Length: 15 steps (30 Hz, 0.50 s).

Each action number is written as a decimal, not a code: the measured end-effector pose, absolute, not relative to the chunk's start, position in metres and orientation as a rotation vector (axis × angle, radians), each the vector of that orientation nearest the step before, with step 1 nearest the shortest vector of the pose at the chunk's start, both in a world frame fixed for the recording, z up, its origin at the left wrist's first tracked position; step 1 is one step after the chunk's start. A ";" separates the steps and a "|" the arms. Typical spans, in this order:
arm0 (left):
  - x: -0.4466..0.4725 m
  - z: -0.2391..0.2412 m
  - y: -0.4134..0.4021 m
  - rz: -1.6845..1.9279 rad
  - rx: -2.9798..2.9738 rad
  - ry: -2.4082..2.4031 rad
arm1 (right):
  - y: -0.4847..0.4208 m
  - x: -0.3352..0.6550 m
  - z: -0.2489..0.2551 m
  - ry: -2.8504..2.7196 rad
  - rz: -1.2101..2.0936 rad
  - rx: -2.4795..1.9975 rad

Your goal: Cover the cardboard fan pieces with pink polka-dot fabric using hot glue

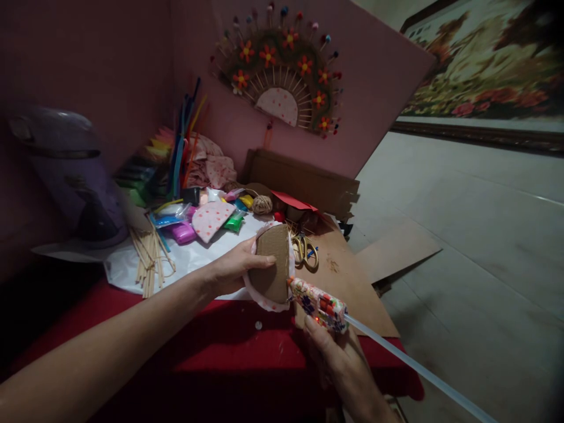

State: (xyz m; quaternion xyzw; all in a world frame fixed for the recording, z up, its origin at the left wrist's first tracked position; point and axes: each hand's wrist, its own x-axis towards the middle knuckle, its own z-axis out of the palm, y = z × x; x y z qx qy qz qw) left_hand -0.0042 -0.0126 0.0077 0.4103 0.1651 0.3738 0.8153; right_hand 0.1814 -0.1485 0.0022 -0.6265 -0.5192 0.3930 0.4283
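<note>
My left hand [233,271] grips a half-round cardboard piece [271,267] with pink dotted fabric folded round its edge, thumb lying across the cardboard. My right hand [337,358] is wrapped round a flower-patterned hot glue gun [318,305]. Its nozzle touches the lower right edge of the cardboard piece. A long clear glue stick [409,364] sticks out behind the gun toward the lower right. Both hands are above the red-covered table [229,341].
Gold scissors [305,251] lie on a cardboard sheet [348,282] just behind. Wooden sticks [150,258], clay packets, a twine ball [262,204], pipe cleaners [183,141] and a purple appliance [74,170] crowd the left. A decorated fan [282,76] hangs on the pink board.
</note>
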 end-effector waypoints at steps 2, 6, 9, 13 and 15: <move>-0.004 0.006 -0.012 0.796 0.876 0.350 | -0.150 0.182 0.001 -1.300 0.944 -1.578; -0.004 0.007 -0.013 0.804 0.868 0.351 | -0.151 0.183 0.002 -1.344 0.932 -1.594; -0.003 0.010 -0.014 0.809 0.865 0.368 | -0.152 0.183 0.003 -1.349 0.931 -1.590; -0.003 0.012 -0.014 0.817 0.867 0.385 | -0.153 0.180 0.006 -1.334 0.944 -1.591; -0.003 0.012 -0.014 0.814 0.876 0.384 | -0.154 0.178 0.006 -1.321 0.949 -1.595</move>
